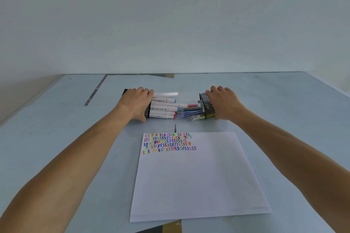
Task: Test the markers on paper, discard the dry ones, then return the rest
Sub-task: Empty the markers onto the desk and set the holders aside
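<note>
Two black wire-mesh pen cups lie on their sides on the pale blue table (56, 138), toward its far edge, with their open mouths facing each other.

The left hand (135, 103) grips the left mesh cup (148, 112), fingers curled over its top and thumb at its near side. White-barrelled markers with coloured end caps (163, 108) protrude from this cup's mouth toward the centre, stacked roughly parallel to the table's far edge.

The right hand (224, 102) grips the right mesh cup (207, 107) in the same manner, fingers wrapped over the top and thumb on the near side. Thin striped fineliner pens (190, 112) spill from its mouth toward the centre; their tips meet or overlap the ends of the white markers between the two cups. This area is slightly blurred.

A white paper sheet (198, 179) lies flat near the table's near edge, just in front of the cups. Its far-left corner carries several rows of small multicoloured zigzag test marks (168, 143).
</note>
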